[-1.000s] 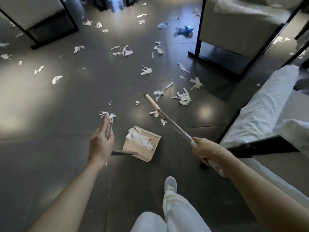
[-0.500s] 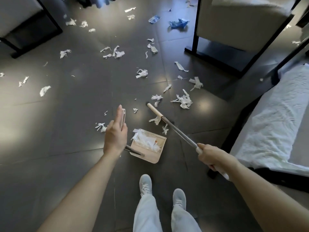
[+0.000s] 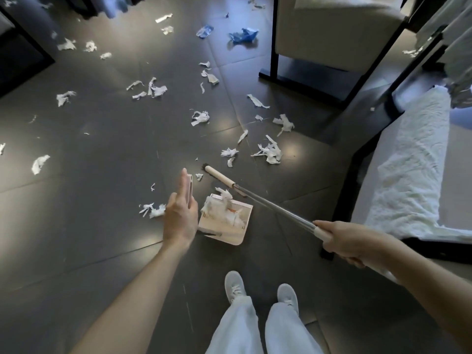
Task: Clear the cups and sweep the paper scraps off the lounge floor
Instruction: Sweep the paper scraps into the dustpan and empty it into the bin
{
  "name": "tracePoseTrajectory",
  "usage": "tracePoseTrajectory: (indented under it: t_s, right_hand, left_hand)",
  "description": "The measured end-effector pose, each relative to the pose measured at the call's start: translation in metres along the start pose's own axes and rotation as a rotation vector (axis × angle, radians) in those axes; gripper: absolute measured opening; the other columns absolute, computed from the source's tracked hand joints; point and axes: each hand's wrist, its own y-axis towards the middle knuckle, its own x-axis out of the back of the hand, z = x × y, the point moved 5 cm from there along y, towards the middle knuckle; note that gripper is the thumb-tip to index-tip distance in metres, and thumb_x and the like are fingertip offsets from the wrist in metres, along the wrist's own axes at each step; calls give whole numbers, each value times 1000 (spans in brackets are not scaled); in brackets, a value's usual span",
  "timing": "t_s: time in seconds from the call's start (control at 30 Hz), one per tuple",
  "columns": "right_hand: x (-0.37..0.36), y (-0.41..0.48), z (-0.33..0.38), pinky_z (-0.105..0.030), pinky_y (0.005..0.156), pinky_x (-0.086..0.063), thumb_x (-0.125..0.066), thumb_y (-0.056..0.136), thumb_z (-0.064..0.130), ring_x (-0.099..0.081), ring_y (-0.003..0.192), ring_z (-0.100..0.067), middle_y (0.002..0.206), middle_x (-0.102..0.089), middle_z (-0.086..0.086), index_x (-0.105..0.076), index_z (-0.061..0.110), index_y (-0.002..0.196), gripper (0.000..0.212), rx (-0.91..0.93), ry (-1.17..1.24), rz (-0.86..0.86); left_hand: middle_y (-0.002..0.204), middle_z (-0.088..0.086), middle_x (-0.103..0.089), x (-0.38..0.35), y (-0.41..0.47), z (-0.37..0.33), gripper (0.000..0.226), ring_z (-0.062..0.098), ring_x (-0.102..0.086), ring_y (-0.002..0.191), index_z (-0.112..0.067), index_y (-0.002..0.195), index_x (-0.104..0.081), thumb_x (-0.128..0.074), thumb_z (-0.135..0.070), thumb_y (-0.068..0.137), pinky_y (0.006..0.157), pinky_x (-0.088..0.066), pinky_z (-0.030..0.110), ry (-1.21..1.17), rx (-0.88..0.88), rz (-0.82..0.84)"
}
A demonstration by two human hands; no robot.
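Observation:
My left hand [image 3: 180, 215] grips the upright handle of a beige dustpan [image 3: 227, 223] that rests on the dark tiled floor and holds a heap of white paper scraps. My right hand [image 3: 339, 238] grips the pale end of a broom's metal pole [image 3: 270, 205]. The broom head [image 3: 217, 175] lies on the floor just beyond the dustpan's mouth. White paper scraps [image 3: 269, 152] are scattered over the floor ahead, and a small bunch [image 3: 152, 209] lies left of my left hand. Two crumpled blue pieces [image 3: 244, 35] lie farther off. No cup is visible.
A cream armchair on a black frame [image 3: 274, 47] stands ahead to the right. A sofa with a white textured cushion [image 3: 413, 175] runs along the right side. Dark furniture [image 3: 23, 57] sits at the far left. My two white shoes [image 3: 235, 286] stand just behind the dustpan.
I have stepped forward with both feet now in view. The dustpan and broom have moved ahead with me, and the broom head has drawn closer to the dustpan's mouth.

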Motion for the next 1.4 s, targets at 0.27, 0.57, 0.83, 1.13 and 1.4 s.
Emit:
tracePoseTrajectory:
  t_s: [0.27,0.57,0.83,1.13,1.4]
  right_hand:
    - [-7,50,70,-25,39,-41,-38,89,14,-50,51,-18,68,-52,-3,-38,24,143,54,12,-116,-48]
    - [-29,30,51,-16,36,-29,-44,88,5,-35,39,-8,64,-44,-5,-44,42,137,62,-93,179,163]
    - [15,26,64,-21,37,-29,-43,89,5,-35,36,-11,57,-40,-5,-37,37,143,63,-1,270,28]
    - [106,104,86,-17,35,-32,-42,87,3,-39,37,-13,62,-45,-7,-45,31,139,59,21,350,-130]
    - [202,202,126,-23,41,-41,-39,92,9,-52,60,-22,90,-58,-13,-54,16,120,32,40,53,-208]
  left_hand:
    - [97,20,-56,16,22,28,68,36,-56,89,-29,151,-22,-51,-5,95,77,-39,31,-56,75,13]
    - [106,21,-62,13,52,35,69,37,-60,93,-31,150,-26,-55,-5,92,77,-40,30,-93,75,29]
    - [102,19,-60,4,79,9,69,34,-59,91,-32,150,-24,-54,-6,94,76,-36,24,-113,25,9]
    - [112,20,-61,-27,149,-26,71,39,-60,96,-35,150,-24,-54,-7,93,83,-49,46,-58,-23,16]
    - [101,20,-65,-56,217,-38,73,37,-62,87,-29,150,-27,-58,-1,89,75,-45,38,-21,-32,19]
